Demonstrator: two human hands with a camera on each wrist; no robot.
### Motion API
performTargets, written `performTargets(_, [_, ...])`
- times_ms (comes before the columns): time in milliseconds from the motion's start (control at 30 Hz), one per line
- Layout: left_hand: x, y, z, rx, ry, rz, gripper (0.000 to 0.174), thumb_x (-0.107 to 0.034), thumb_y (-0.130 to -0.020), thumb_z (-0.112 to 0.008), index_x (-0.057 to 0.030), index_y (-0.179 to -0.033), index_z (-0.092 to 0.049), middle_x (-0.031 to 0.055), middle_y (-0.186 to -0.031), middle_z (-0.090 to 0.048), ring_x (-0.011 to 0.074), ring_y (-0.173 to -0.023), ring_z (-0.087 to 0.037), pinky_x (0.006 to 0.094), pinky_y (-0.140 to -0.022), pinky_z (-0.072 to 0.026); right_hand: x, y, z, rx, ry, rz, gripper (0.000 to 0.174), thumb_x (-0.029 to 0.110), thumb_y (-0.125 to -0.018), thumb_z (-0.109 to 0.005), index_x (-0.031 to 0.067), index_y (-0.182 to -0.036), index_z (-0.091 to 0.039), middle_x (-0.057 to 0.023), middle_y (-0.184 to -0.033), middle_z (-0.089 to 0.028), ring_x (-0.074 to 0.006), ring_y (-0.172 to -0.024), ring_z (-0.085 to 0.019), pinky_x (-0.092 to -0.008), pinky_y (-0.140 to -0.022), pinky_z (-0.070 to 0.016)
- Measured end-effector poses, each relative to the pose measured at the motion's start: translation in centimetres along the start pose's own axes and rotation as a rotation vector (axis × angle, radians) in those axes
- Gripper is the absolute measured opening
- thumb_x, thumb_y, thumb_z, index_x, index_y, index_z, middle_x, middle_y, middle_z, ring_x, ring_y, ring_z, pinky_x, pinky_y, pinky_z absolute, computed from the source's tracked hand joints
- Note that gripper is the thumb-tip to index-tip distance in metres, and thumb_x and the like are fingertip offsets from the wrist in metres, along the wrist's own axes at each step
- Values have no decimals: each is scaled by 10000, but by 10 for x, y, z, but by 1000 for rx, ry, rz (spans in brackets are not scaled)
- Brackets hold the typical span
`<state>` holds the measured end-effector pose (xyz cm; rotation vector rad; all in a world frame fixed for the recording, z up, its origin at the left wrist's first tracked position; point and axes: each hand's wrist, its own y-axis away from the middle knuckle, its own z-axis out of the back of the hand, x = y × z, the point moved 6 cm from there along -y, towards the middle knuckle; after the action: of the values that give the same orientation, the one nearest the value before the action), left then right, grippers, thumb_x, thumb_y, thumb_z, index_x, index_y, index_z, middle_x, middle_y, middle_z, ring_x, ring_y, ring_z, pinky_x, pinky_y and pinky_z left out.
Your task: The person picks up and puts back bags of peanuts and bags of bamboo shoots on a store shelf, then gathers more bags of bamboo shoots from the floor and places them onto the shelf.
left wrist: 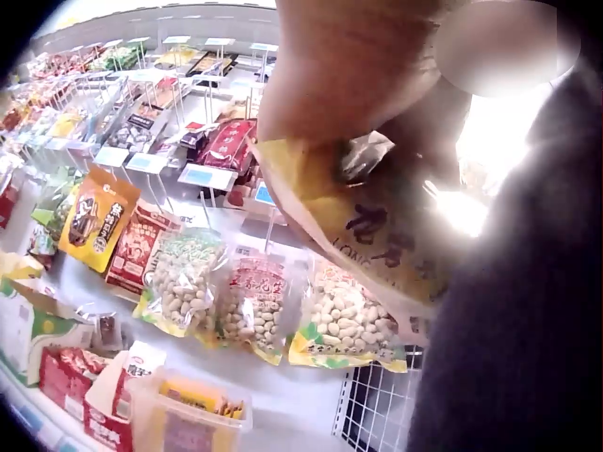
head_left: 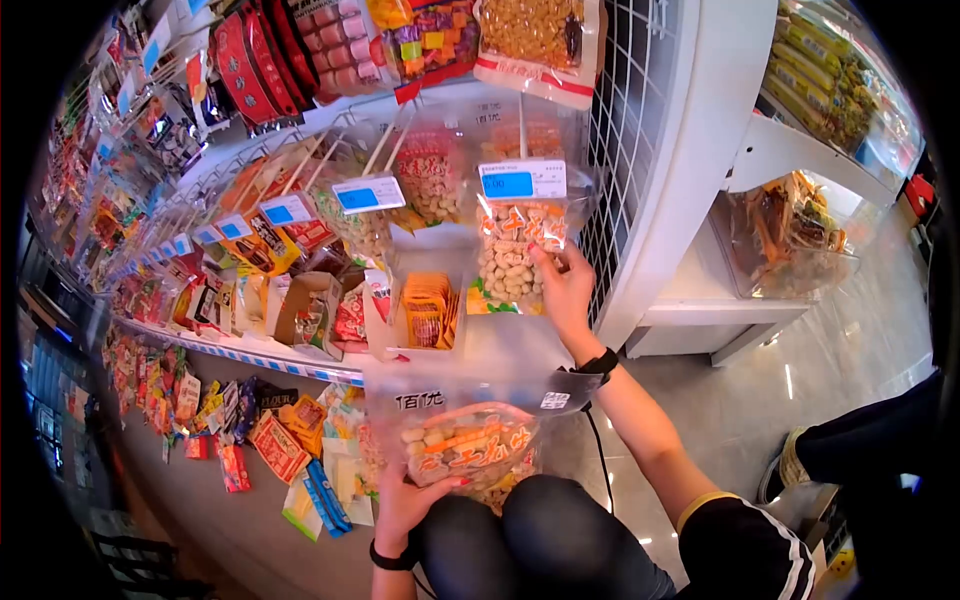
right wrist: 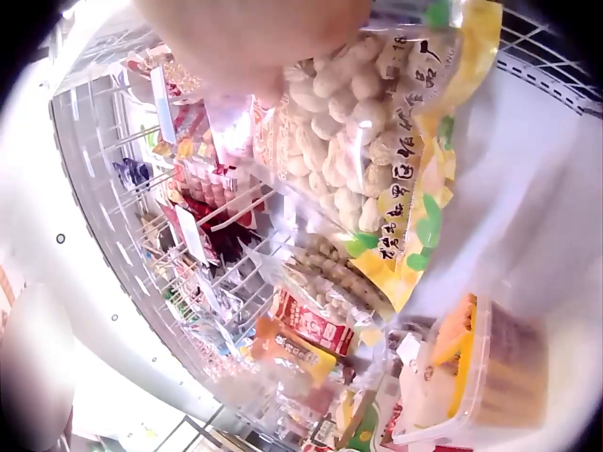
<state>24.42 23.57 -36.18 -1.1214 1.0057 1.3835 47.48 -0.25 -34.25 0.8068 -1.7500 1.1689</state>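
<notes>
My left hand (head_left: 402, 505) holds a clear bag of peanuts (head_left: 465, 440) with orange lettering, low over the knees. In the left wrist view, my left hand (left wrist: 353, 71) grips the yellow-edged end of that bag (left wrist: 377, 231). Up at the rack, my right hand (head_left: 568, 292) pinches the right edge of a similar peanut bag (head_left: 510, 272), hanging on a hook below a blue-and-white price tag (head_left: 522, 181). The right wrist view has my right hand (right wrist: 254, 42) at the top, over the peanuts in this bag (right wrist: 339, 132); its yellow bottom edge hangs free.
A clear bin of orange packets (head_left: 428, 312) stands on the shelf below the hooks. Several snack packs (head_left: 280, 445) lie on the floor to the left. A white wire grid (head_left: 628, 130) and a white post (head_left: 690, 160) border the rack's right side. Another person's shoe (head_left: 795, 465) shows at right.
</notes>
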Motion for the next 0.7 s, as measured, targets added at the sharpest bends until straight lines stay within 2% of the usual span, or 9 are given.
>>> performTargets(133, [26, -18, -7, 74, 46, -55, 554, -47, -666, -771, 39, -1140, -497, 97, -1043, -609, 150, -934, -588, 299, -809, -487, 0, 5, 8, 21, 82, 36, 238, 177, -796, -679, -8, -935, -623, 6, -732, -604, -45, -610, -466, -205, -559, -394])
performTargets(200, [31, -36, -9, 54, 104, -76, 559, -26, -675, -756, 37, -1157, -480, 95, -1050, -603, 153, -945, -584, 298, -817, -483, -10, -2, 12, 43, 120, 59, 239, 185, -796, -680, -5, -931, -625, 8, -733, -600, -46, -607, -459, -207, -558, -393])
performTargets(233, [32, -46, -10, 43, 134, -91, 562, -16, -680, -748, 35, -1166, -471, 94, -1054, -600, 154, -950, -582, 297, -821, -481, -15, -6, 15, 89, 261, 64, 246, 192, -801, -676, -8, -935, -625, -9, -766, -622, -46, -627, -487, -214, -579, -412])
performTargets(333, [40, -71, -7, 21, 186, -70, 577, 17, -691, -723, 29, -1196, -444, 96, -1079, -586, 152, -958, -576, 291, -830, -476, 4, 3, 13, 124, 347, 89, 244, 174, -805, -670, -12, -956, -623, -28, -820, -646, -52, -662, -522, -219, -613, -433])
performTargets(367, [40, -75, -4, -3, 197, -92, 576, 23, -693, -719, 28, -1197, -441, 95, -1080, -584, 151, -959, -574, 288, -832, -474, -6, 4, 15, 113, 223, 81, 233, 153, -809, -662, -17, -963, -621, -40, -841, -659, -58, -689, -545, -225, -636, -445])
performTargets(500, [46, -79, 1, -33, 237, -96, 574, 42, -696, -708, 24, -1199, -434, 93, -1082, -577, 145, -966, -567, 283, -840, -469, 6, 8, 15, 55, 212, 128, 225, 161, -816, -659, -10, -959, -627, -41, -793, -655, -58, -681, -539, -221, -631, -441])
performTargets(600, [47, -74, -1, -44, 256, -99, 562, 57, -694, -700, 20, -1190, -439, 91, -1083, -573, 147, -980, -560, 283, -845, -467, -2, -2, 15, -45, 335, 202, 215, 176, -801, -667, 16, -942, -633, -49, -728, -647, -67, -622, -557, -224, -595, -448])
performTargets(633, [46, -72, -1, -54, 237, -120, 562, 58, -694, -700, 18, -1191, -439, 91, -1085, -571, 149, -982, -559, 284, -847, -466, -6, -5, 16, -70, 406, 173, 219, 202, -804, -666, 24, -928, -637, -48, -694, -631, -66, -589, -536, -225, -559, -433])
performTargets(700, [45, -69, 2, -59, 212, -134, 572, 56, -691, -703, 17, -1194, -434, 93, -1092, -567, 155, -988, -557, 288, -856, -463, -6, -1, 16, -20, 375, 67, 221, 199, -810, -670, 3, -908, -633, -30, -713, -631, -44, -612, -508, -208, -563, -418])
